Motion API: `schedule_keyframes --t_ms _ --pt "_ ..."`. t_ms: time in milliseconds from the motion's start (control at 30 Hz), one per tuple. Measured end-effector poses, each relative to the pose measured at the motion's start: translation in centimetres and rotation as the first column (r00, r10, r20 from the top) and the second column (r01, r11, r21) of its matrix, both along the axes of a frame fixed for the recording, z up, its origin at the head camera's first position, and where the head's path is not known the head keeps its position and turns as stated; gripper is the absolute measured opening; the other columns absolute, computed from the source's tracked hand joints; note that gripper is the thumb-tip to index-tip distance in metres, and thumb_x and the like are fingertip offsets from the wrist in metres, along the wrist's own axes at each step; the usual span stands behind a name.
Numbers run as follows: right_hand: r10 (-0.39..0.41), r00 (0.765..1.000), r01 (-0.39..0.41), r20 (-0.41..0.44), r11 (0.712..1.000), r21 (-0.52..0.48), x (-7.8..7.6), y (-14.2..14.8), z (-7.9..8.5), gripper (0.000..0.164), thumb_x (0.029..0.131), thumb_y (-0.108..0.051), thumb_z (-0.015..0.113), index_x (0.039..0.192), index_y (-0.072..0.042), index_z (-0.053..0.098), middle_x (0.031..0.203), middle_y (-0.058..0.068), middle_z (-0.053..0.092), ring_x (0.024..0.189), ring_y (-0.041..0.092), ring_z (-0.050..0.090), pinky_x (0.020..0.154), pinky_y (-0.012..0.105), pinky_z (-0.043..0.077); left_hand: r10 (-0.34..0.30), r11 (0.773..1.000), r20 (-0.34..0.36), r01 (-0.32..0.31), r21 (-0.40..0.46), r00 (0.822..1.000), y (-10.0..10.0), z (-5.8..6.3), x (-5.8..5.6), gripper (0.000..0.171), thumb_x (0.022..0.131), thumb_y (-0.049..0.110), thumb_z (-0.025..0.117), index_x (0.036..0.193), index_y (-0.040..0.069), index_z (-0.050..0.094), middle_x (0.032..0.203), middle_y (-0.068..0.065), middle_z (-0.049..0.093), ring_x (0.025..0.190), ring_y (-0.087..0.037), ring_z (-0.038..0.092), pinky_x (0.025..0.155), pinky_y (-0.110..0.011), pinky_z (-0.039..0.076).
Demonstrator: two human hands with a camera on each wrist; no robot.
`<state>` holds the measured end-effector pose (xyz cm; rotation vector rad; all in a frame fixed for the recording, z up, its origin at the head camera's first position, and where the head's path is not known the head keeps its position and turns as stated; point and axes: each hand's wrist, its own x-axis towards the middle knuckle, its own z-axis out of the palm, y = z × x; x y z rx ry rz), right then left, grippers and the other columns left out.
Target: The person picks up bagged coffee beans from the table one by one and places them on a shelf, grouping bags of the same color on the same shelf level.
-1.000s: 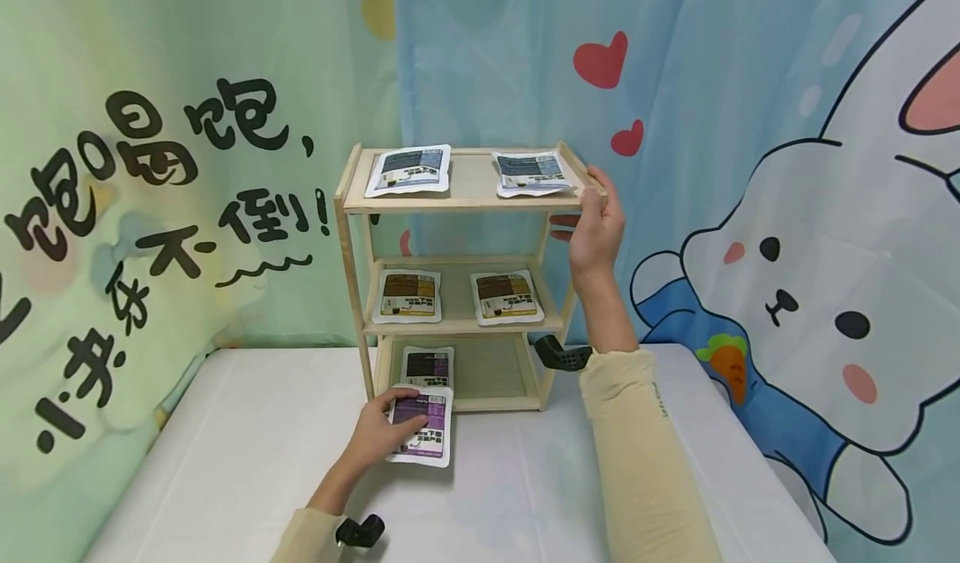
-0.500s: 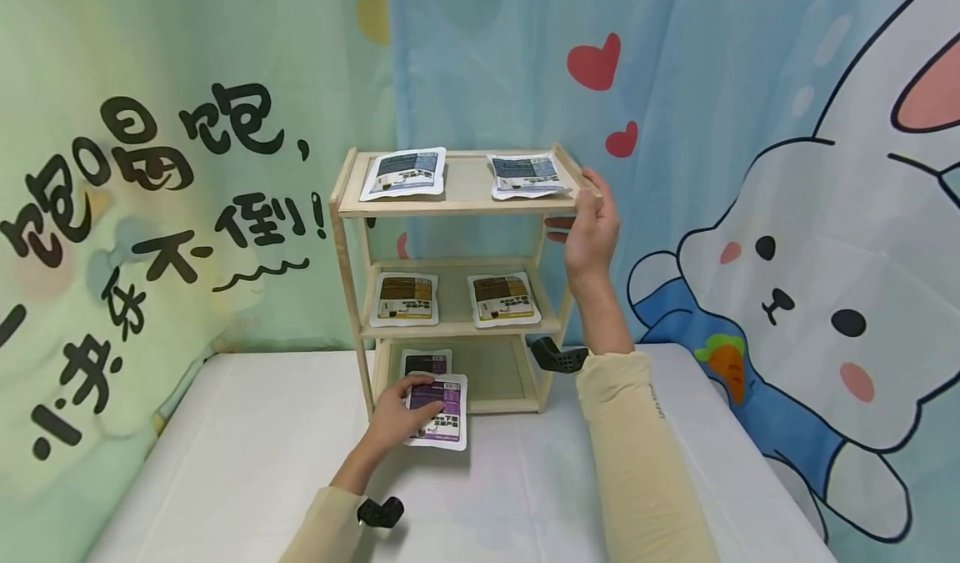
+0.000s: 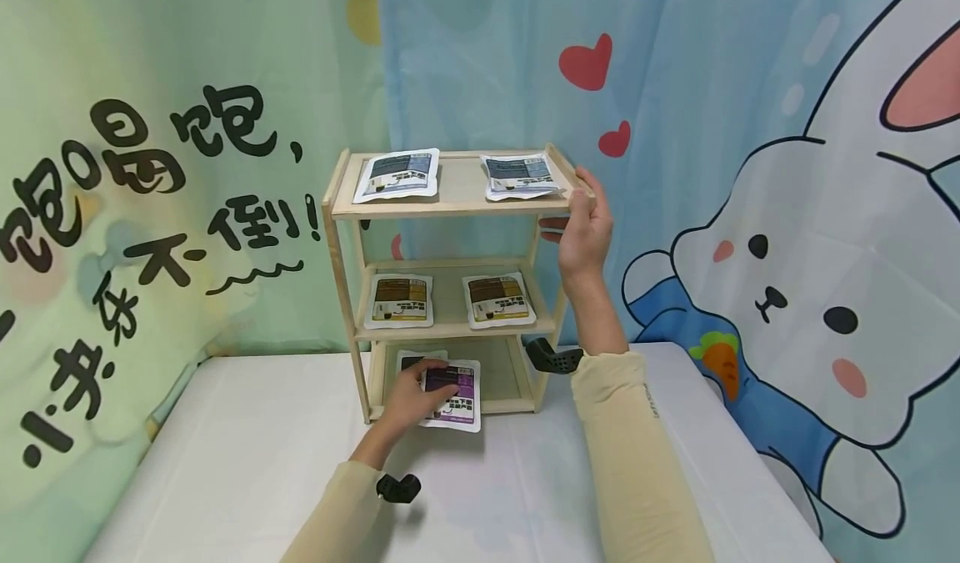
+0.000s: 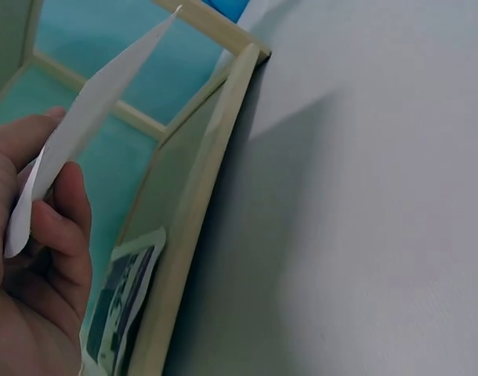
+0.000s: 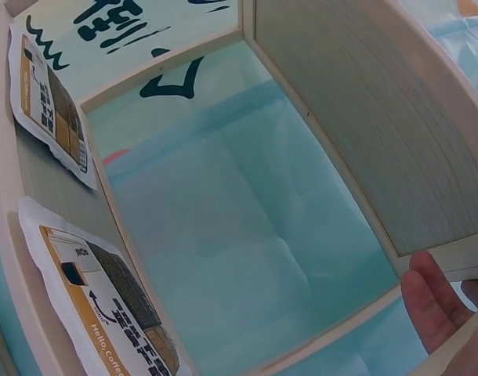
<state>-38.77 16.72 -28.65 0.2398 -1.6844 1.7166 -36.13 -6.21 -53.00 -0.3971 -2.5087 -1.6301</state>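
My left hand [image 3: 408,400] pinches a purple-and-white pouch [image 3: 463,396] by its left edge, thumb on the printed face. The pouch is held in front of the bottom shelf of a small wooden rack [image 3: 450,209]. In the left wrist view the pouch [image 4: 86,110] shows its edge and plain back, fingers behind it. A second purple pouch [image 4: 125,301] lies on the bottom shelf, mostly hidden by the hand in the head view. My right hand [image 3: 587,233] grips the right end of the top shelf, fingertips [image 5: 431,294] under its board.
Two blue-printed pouches, left [image 3: 397,175] and right [image 3: 520,177], lie on the top shelf. Two brown-and-yellow pouches, left [image 3: 400,300] and right [image 3: 498,300], lie on the middle one. The rack stands on a white-covered table [image 3: 247,438] before a printed curtain [image 3: 480,54].
My left hand has carried the purple pouch up and to the right, closer to the bottom shelf. The right hand keeps its grip on the rack. The head view has shifted slightly.
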Motion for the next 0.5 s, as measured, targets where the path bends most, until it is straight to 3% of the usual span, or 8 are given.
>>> schedule_keyframes --t_ms 300,500 --pt "0.002 1.000 -0.002 -0.004 1.000 -0.015 0.0 -0.1 0.4 0.043 0.103 -0.024 0.036 0.142 -0.012 0.049 0.100 0.012 0.063 0.060 0.014 0.061 0.057 0.024 0.052 -0.012 1.000 -0.005 0.012 0.006 1.000 1.8 0.7 -1.5 0.042 0.082 0.023 0.078 0.119 0.010 0.067 0.114 -0.014 0.064 0.100 -0.025 0.059 0.088 -0.045 0.046" --pt "0.000 1.000 0.000 -0.001 1.000 0.002 0.3 0.0 0.2 0.045 0.103 -0.025 0.036 0.143 -0.009 0.046 0.106 0.017 0.062 0.061 0.016 0.062 0.057 0.024 0.052 -0.011 1.000 0.052 0.011 0.006 0.999 2.8 0.7 -2.1 0.042 0.082 0.024 0.078 0.121 0.013 0.066 0.126 -0.013 0.060 0.115 -0.028 0.054 0.098 -0.047 0.040"
